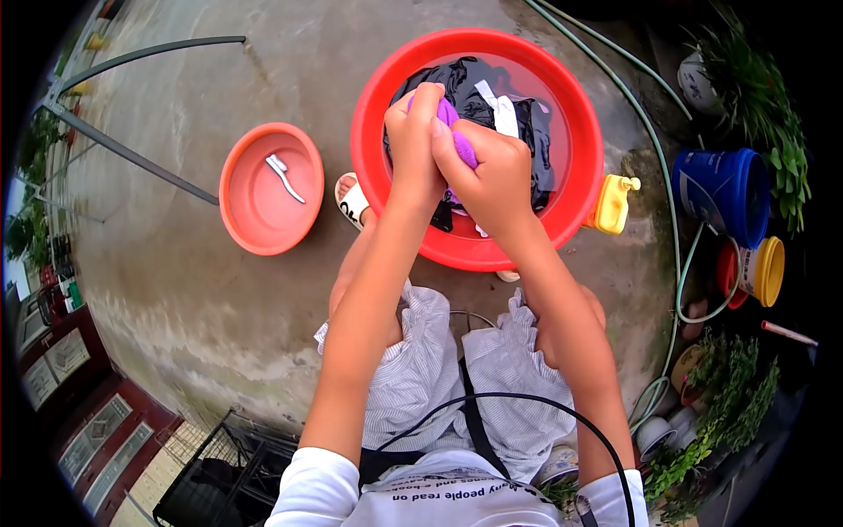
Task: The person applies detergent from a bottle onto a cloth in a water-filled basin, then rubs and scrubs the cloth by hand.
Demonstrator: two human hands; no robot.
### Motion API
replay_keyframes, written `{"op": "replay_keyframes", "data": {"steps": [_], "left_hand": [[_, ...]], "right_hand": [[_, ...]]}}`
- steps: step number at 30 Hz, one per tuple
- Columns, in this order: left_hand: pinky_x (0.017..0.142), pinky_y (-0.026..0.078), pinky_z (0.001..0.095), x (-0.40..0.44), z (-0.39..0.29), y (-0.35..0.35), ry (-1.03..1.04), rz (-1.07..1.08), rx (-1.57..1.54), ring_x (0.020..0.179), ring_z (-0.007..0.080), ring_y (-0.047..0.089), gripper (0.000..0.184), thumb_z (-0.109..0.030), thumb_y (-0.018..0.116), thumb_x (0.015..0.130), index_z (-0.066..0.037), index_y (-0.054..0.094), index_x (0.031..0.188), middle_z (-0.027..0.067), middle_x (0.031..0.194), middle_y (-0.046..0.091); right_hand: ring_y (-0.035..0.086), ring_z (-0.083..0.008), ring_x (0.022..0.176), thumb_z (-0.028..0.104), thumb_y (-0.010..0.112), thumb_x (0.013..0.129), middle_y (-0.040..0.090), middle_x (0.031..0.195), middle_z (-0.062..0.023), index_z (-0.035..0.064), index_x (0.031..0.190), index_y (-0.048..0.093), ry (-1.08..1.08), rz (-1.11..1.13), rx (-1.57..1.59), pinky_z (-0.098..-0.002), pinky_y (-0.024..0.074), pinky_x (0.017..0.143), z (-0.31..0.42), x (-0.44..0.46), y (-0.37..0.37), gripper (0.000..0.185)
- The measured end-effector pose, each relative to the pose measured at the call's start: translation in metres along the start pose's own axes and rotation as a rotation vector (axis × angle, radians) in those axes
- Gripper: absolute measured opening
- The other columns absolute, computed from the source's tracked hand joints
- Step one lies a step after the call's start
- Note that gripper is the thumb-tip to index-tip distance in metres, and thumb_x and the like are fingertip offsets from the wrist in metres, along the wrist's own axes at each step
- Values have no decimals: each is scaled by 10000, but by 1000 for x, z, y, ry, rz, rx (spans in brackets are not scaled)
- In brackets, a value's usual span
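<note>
Both my hands are closed around a purple cloth (445,111), held above a large red basin (369,114). My left hand (414,140) grips it on the left, and my right hand (490,167) presses against it on the right, its fist touching the left one. Bits of the purple cloth bulge out between the fingers; the rest of it is hidden by my hands. Below, in the basin, dark wet clothes (457,77) and a white piece of fabric (504,114) lie in water.
Left of the basin, a smaller orange basin (241,220) holds a white brush (284,178). A yellow bottle (612,206) stands against the red basin's right side. Farther right are a green hose (645,119), a blue bucket (711,189) and potted plants. A metal frame (132,154) reaches in from the left.
</note>
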State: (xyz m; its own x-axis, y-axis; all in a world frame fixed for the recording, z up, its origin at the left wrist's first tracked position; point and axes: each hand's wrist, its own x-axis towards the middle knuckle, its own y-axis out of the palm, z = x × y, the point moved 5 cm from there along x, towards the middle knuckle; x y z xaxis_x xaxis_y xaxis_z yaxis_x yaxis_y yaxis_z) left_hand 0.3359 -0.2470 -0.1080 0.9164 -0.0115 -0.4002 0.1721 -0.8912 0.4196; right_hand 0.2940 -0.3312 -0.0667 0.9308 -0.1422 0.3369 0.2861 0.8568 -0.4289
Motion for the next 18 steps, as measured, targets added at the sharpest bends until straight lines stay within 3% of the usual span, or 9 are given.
{"op": "replay_keyframes", "data": {"steps": [5,9,12,15,17,18], "left_hand": [[447,275,232,-16,4,15,138,93,160,499,28,327,264,-83,474,803,-31,433,548,-50,538,410],[422,286,235,-37,9,26,141,234,283,465,40,362,272,-71,474,809,-12,444,544,-20,512,441],[444,292,229,-25,11,16,76,182,171,490,32,364,268,-90,477,813,-29,454,552,-38,535,434],[454,280,229,-9,3,5,53,47,79,497,33,345,246,-128,488,807,-57,442,576,-52,560,413],[479,333,224,2,0,-7,-3,75,74,519,48,417,200,-177,516,808,-86,481,633,-43,582,432],[453,318,232,3,-5,-6,-23,57,89,495,52,397,218,-183,516,804,-109,435,615,-48,572,393]], "right_hand": [[321,-97,408,203,562,841,367,424,-67,-19,541,476,286,-133,351,-292,276,391,-33,13,-11,384],[291,-105,429,206,556,842,362,437,-58,-29,534,442,374,-153,272,-313,262,405,-63,16,-17,404],[316,-98,423,208,552,841,373,436,-56,-23,531,454,377,-123,277,-304,278,407,-53,14,-14,399],[365,-130,392,207,556,830,407,436,-78,-16,533,477,335,-39,269,-309,302,402,-23,9,-9,379],[439,-239,365,224,567,807,447,441,-126,-2,533,501,163,46,147,-341,343,397,-9,-1,4,362],[446,-237,365,227,568,807,447,438,-126,-2,529,502,143,54,109,-340,347,399,-5,-3,6,366]]}}
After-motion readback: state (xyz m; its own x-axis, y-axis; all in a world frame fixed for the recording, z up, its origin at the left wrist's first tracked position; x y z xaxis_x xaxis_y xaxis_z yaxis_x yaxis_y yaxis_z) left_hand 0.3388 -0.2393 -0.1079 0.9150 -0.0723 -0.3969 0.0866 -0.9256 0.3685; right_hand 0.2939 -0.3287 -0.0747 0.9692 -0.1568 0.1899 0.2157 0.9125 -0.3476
